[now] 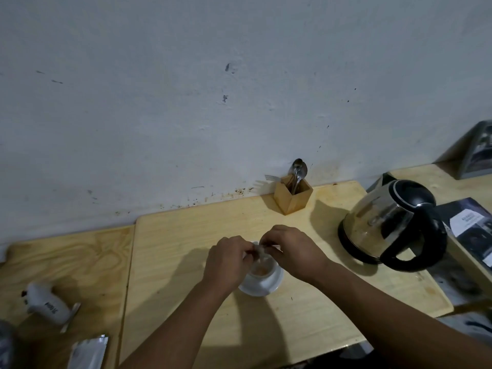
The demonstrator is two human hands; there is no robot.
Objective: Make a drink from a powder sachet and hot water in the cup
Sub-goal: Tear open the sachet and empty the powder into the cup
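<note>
Above one white cup (262,278) on its saucer (274,287), two hands, left hand (226,262) and right hand (291,250), pinch one small pale sachet (259,250); brownish powder lies inside the cup.

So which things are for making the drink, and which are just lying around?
For the drink: sachet held in both hands, cup, saucer, kettle, spoons.

Lying about: white bottle, silver packet, booklets.

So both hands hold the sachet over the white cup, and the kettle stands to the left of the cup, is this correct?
Not quite. In the head view the kettle stands to the right of the cup, not the left. Both hands, left hand and right hand, do hold the sachet over it.
</note>
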